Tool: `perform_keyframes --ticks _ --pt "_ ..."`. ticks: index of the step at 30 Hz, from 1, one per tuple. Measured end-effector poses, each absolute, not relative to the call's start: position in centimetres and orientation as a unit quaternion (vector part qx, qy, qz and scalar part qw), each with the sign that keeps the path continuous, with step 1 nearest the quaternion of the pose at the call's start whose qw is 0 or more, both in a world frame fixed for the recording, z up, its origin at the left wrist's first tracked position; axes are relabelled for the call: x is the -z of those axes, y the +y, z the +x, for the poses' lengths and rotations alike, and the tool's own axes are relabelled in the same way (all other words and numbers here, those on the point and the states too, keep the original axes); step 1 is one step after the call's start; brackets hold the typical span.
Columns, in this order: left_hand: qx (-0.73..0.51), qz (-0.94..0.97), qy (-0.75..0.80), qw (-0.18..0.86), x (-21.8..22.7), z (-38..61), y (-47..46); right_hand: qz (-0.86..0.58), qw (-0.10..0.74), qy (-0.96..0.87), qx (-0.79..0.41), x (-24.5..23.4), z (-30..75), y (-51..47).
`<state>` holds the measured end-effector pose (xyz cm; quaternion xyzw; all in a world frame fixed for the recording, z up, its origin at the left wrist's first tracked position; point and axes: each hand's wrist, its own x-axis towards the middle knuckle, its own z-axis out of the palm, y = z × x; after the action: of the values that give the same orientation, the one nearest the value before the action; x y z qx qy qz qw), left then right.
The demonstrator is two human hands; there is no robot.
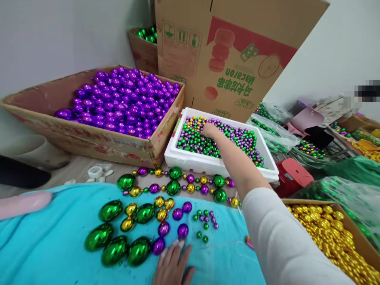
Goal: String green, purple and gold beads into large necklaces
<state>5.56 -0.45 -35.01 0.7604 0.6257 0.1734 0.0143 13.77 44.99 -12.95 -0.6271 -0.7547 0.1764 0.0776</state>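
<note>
So, we've got two bare hands busy here. The L hand [171, 264] lies flat on the blue cloth [59, 249], fingers a bit wide, tips just by one of the purple balls [183, 230]. It looks like it holds nothing; prob. it's there to prop us up while the other one is stretched out. The R hand [209, 130] is far out in the white foam box [196, 168], fingers down in the tiny beads [237, 136]. Its tips are hid, so we can't tell if they're wide or pinched, or if they've got a bead.

On the cloth, big green eggs [139, 251] sit on the left, w/ gold balls [162, 215] in among them, then the purple balls, then a few loose beads [206, 226] on the right. We think they're put in groups b/c that way each kind is quick to spot. Just past them, two bead rows [173, 188] lie side by side, pretty straight, maybe so they don't tangle.

A purple heap [124, 99] fills the big carton [118, 152] left of the foam box. More gold beads [326, 237] are piled far right. Tall box sides prob. stop round stuff rolling off, tho.
</note>
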Motion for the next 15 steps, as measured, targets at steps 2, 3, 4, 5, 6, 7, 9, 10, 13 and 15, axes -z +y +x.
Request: perform_keyframes --ticks 2,3,4,5,6,7,9,10,13,15 --pt "-0.185 0.777 0.601 0.038 33.6 5.2 -0.3 -0.624 0.070 -0.758 -0.175 11.7 13.4 43.3" --pt "-0.183 0.773 0.604 0.058 32.9 5.1 -0.2 -0.625 0.071 -0.757 -0.178 11.0 13.3 42.2" --pt "-0.176 0.766 0.612 0.082 32.2 5.0 0.0 -0.621 0.086 -0.759 -0.177 10.3 13.4 41.0" --pt "-0.165 0.765 0.613 0.106 31.7 4.9 0.1 -0.601 0.138 -0.769 -0.168 9.6 13.6 39.7" --pt "-0.152 0.765 0.613 0.130 31.3 4.9 0.3 -0.584 0.161 -0.776 -0.177 9.1 13.9 38.1" --pt "-0.144 0.763 0.613 0.149 31.1 4.9 0.4 -0.575 0.167 -0.778 -0.191 8.8 14.3 36.1" --pt "-0.141 0.759 0.613 0.167 30.9 4.9 0.5 -0.510 0.156 -0.809 -0.246 9.1 15.4 31.1" --pt "-0.140 0.759 0.613 0.172 30.8 4.9 0.5 -0.458 0.124 -0.836 -0.276 9.9 16.1 28.1" --pt "-0.139 0.763 0.607 0.172 30.6 4.9 0.4 -0.408 -0.014 -0.858 -0.312 14.4 18.7 19.7" --pt "-0.142 0.768 0.602 0.164 30.5 4.9 0.4 -0.469 -0.094 -0.832 -0.281 18.1 20.5 15.6"
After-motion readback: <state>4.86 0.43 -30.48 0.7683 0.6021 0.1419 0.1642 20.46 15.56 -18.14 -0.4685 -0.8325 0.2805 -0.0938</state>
